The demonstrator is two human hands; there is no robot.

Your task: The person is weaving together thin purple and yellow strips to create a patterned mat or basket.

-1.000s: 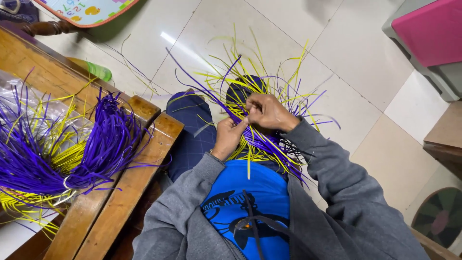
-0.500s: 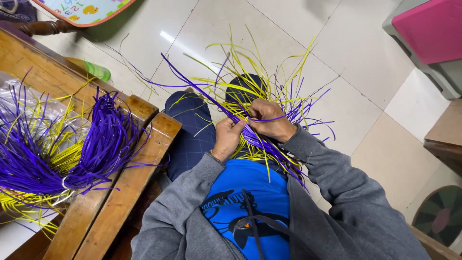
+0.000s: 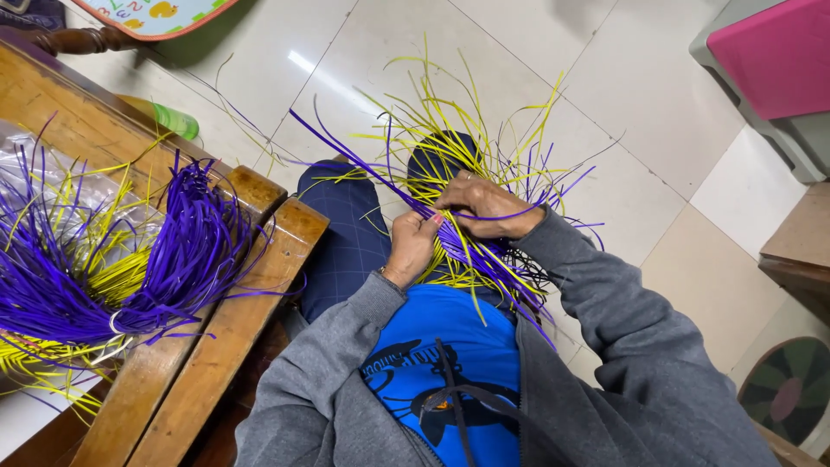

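Left hand [image 3: 411, 246] grip closed, purple strips [image 3: 450, 238]

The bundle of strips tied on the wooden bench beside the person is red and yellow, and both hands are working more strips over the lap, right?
Not quite: the head view shows the tied bundle on the wooden bench is purple and yellow, not red. The left hand and right hand do work strips over the lap.

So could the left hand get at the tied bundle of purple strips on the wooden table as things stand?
Probably yes: the left hand grips the woven strips, but nothing blocks the way to the purple bundle.
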